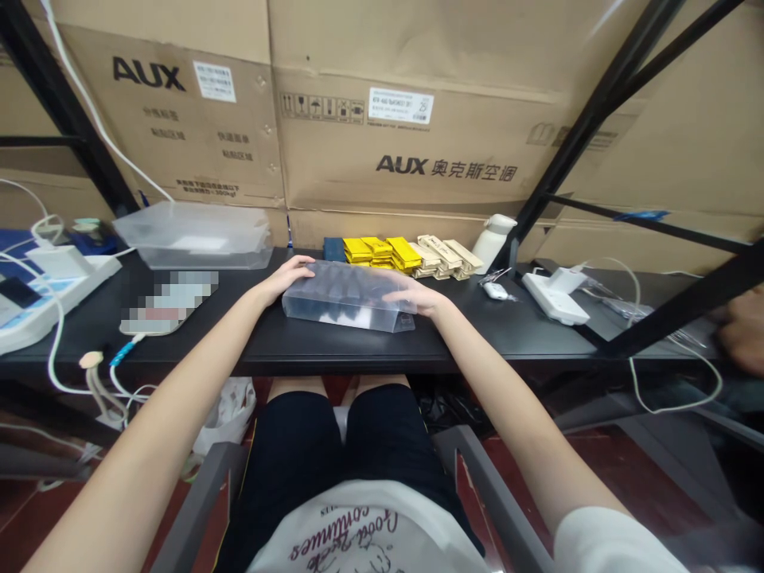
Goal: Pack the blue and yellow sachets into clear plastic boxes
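A clear plastic box [340, 306] rests on the black desk [263, 342] in front of me, with dark shapes and a white patch showing through its walls. My left hand [291, 278] holds its left end, fingertips over the top edge. At the other end, my right hand [421, 296] grips the side, its fingers partly seen through the plastic. Right behind the box lie yellow packets [382, 251], cream-coloured packets [445, 256] and a dark blue block [334, 249].
Another clear plastic container [203, 239] stands back left, near a blurred-out phone [173, 302] and a power strip [60, 294]. To the right are a white bottle [495, 243], a white adapter [555, 294] and a black metal frame [573, 143]. Someone's blurred hand [746, 330] shows far right.
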Demonstrator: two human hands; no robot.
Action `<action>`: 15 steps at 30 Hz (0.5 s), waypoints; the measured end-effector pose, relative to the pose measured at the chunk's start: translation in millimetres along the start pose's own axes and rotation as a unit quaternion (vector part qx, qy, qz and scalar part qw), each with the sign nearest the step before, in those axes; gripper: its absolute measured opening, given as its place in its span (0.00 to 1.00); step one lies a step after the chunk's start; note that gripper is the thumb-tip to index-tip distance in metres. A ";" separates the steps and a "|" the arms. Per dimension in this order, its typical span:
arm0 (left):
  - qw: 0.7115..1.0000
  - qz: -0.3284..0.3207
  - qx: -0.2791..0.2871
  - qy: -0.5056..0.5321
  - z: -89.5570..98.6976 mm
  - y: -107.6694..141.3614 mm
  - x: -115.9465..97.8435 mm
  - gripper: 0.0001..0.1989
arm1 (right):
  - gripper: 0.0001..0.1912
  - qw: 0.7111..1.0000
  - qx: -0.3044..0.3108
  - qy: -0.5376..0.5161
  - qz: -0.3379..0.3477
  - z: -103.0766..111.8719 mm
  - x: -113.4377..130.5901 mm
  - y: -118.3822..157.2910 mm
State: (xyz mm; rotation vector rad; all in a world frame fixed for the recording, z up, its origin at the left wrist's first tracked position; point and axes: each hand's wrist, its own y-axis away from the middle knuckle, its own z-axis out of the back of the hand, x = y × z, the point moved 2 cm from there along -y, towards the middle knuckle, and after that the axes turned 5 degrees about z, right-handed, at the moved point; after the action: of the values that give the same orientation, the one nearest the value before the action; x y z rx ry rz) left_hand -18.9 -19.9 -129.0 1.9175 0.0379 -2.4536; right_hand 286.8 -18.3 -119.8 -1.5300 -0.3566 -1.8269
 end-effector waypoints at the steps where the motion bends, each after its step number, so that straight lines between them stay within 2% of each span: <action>1: 1.000 0.001 -0.001 0.006 0.8 -1.0 0.2 0.24 | 0.32 0.999 -0.013 -0.028 -0.007 -0.6 -0.3 -0.4; 3: 1.000 0.002 -0.008 0.017 3.0 -3.4 0.7 0.25 | 0.32 0.996 -0.046 -0.072 -0.018 -1.3 -1.2 -0.9; 7: 0.999 -0.007 -0.044 0.029 7.6 -7.9 1.8 0.22 | 0.27 0.991 -0.092 -0.085 -0.038 -0.7 -4.6 -1.7; 13: 0.998 -0.007 -0.056 0.036 7.9 -7.1 2.9 0.20 | 0.18 0.990 -0.078 -0.078 -0.083 -1.2 -4.3 0.0; 15: 0.998 -0.003 -0.050 0.040 7.2 -5.4 2.5 0.20 | 0.18 0.991 -0.067 -0.077 -0.091 -2.3 -1.5 2.1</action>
State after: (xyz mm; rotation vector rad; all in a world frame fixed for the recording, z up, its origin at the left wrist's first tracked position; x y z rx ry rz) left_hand -26.7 -14.7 -129.6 1.9745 0.1646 -2.3312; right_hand 286.6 -20.7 -122.3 -1.7887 -0.4676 -1.9078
